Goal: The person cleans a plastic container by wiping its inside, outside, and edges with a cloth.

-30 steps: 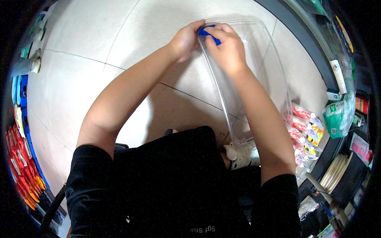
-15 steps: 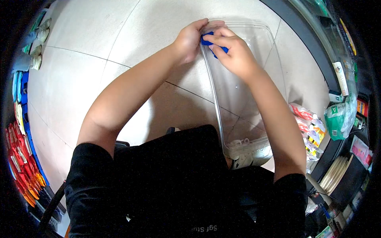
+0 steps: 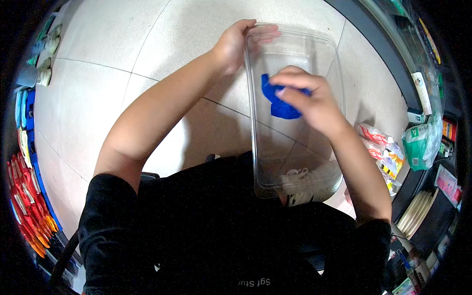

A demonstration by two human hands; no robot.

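A clear plastic container [image 3: 253,142] is held up above the tiled floor, its near end over my lap. My left hand [image 3: 238,45] grips its far left corner, the thumb at the rim and the fingers showing through the clear plastic. Over the middle of the container, my right hand [image 3: 309,96] is closed on a blue cloth [image 3: 284,109], which hangs below and to the left of the fingers. The right hand is slightly blurred. Whether the cloth touches the plastic I cannot tell.
Red and white packages [image 3: 376,142] stand on the floor at the right, beside a green bag [image 3: 417,142] and dark shelving. Red packets [image 3: 27,196] fill a rack at the far left. A shoe [image 3: 45,72] of another person shows at the upper left.
My right hand has moved with the blue cloth from the container's far left corner toward its middle. The container has shifted slightly left at its near end. My left hand remains at the corner.
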